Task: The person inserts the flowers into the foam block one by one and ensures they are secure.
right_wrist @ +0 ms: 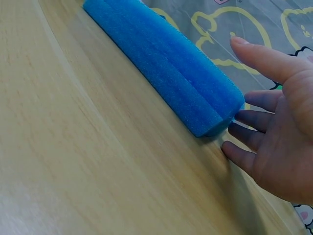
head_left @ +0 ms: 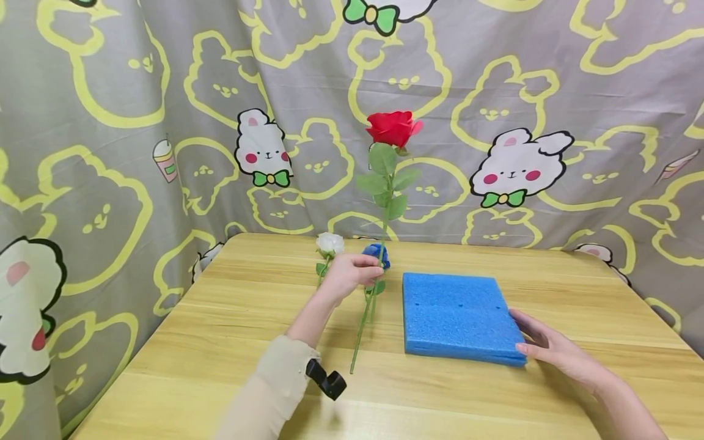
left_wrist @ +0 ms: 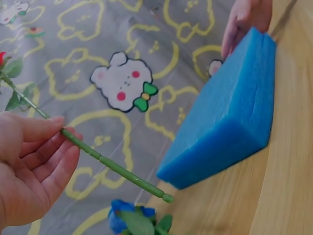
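Observation:
My left hand [head_left: 352,276] pinches the green stem of a red artificial rose [head_left: 393,128] between thumb and fingers. The rose stands nearly upright, its bare stem end [left_wrist: 167,198] pointing down over the wooden table [head_left: 247,330]. Flat on the table to the right lies a blue foam block [head_left: 459,315], with a few small holes in a row across its top. My right hand [head_left: 555,351] is at the block's right side, fingers extended and fingertips right at its edge, as the right wrist view [right_wrist: 279,132] also has it.
Behind the left hand lie a white rose [head_left: 330,243] and a blue rose [head_left: 376,253], both with green stems and leaves. A grey patterned curtain [head_left: 319,73] hangs along the table's back edge. A black strap piece [head_left: 327,379] sticks out from the left sleeve.

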